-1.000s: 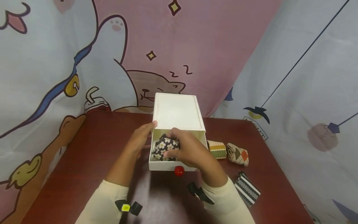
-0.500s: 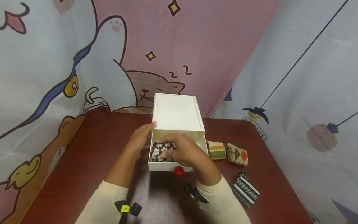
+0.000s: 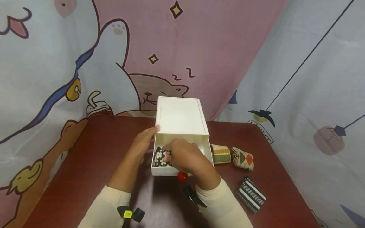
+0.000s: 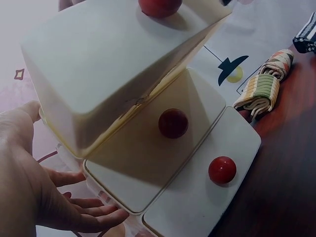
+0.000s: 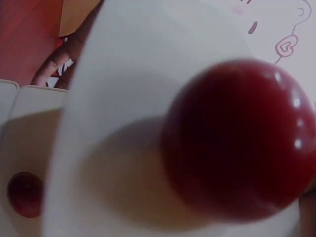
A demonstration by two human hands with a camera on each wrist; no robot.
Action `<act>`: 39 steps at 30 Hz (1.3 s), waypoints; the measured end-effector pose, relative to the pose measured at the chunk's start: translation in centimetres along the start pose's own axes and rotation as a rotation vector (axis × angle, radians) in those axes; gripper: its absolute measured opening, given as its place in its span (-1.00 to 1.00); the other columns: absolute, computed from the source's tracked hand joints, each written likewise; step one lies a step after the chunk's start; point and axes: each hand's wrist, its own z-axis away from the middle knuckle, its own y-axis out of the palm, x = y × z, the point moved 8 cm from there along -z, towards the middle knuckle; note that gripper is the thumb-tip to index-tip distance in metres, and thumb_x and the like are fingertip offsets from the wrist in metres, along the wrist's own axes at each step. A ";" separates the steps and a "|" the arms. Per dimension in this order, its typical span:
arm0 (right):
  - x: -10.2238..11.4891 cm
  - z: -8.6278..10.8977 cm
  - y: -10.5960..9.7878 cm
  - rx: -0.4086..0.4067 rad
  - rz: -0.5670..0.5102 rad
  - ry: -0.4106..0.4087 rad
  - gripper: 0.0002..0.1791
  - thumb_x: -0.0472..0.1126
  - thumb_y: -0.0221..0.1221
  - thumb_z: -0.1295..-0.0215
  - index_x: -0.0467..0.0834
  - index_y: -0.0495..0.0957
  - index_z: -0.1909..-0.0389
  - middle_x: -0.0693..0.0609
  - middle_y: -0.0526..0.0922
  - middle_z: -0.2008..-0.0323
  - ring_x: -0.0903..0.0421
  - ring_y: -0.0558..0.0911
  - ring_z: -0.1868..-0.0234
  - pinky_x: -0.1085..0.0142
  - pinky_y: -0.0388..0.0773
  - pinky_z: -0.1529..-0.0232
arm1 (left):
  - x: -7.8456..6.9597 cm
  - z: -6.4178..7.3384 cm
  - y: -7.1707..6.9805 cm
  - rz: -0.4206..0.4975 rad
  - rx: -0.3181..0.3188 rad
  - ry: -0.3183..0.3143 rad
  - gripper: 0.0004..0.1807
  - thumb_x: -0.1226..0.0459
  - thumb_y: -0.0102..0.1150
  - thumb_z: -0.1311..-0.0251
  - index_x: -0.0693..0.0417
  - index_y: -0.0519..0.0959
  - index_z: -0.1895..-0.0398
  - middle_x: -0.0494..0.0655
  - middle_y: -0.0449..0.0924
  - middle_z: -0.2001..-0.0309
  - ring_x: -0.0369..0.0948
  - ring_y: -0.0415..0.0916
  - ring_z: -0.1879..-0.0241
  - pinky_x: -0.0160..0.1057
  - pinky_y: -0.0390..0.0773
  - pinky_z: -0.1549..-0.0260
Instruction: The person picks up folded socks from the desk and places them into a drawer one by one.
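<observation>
A small white drawer cabinet [image 3: 182, 115] stands on the table with its top drawer [image 3: 163, 171] pulled out. Inside that drawer, at the left, lies a folded black sock bundle [image 3: 160, 157] with white flowers. My right hand [image 3: 186, 156] reaches into the drawer and holds the bundle between thumb and fingers, covering its right part. Against the cabinet's left side rests my left hand [image 3: 142, 144], thumb at the upper edge. The left wrist view shows the left hand's fingers [image 4: 94, 212] fairly straight along the side wall. A red knob [image 5: 242, 140] fills much of the right wrist view.
Right of the cabinet lie a striped green-and-cream sock bundle [image 3: 221, 154], an argyle sock bundle [image 3: 243, 158] and a black-and-white striped bundle [image 3: 251, 194]. Two lower drawers with red knobs [image 4: 222, 170] are closed. A printed cloth [image 3: 222, 47] hangs behind the table.
My right hand has moved slightly left and lower into the drawer. The floral bundle now lies flatter and farther toward the drawer's left side. My left hand stays on the cabinet.
</observation>
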 end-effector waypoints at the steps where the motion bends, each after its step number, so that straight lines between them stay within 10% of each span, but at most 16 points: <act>1: 0.1 0.0 0.0 0.006 0.017 0.001 -0.57 0.00 0.38 -0.49 0.19 0.73 -0.33 0.06 0.78 -0.29 -0.03 0.69 -0.35 -0.25 0.51 -0.24 | 0.0 0.0 0.0 -0.001 -0.001 0.004 -0.21 -0.26 0.08 -0.53 0.06 0.44 -0.57 0.27 0.60 -0.38 0.10 0.56 -0.38 0.21 0.65 -0.29; 15: -0.4 1.0 -1.0 -0.028 -0.098 -0.035 -0.39 -0.06 0.43 -0.46 -0.01 0.59 -0.49 -0.03 0.70 -0.40 -0.09 0.62 -0.46 -0.20 0.51 -0.48 | -0.2 0.2 0.1 0.000 0.012 -0.009 -0.17 -0.27 0.07 -0.55 0.06 0.36 -0.63 0.28 0.58 -0.43 0.17 0.52 -0.47 0.20 0.63 -0.31; 39: -4.9 5.8 -5.4 -0.525 -0.266 -0.253 -0.35 -0.27 0.63 -0.12 -0.21 0.69 -0.27 -0.13 0.78 -0.24 -0.16 0.72 -0.29 -0.30 0.42 -0.44 | 0.2 0.0 0.2 -0.014 -0.009 -0.025 -0.19 -0.28 0.04 -0.55 0.04 0.40 -0.61 0.25 0.68 -0.34 0.08 0.62 -0.36 0.14 0.64 -0.24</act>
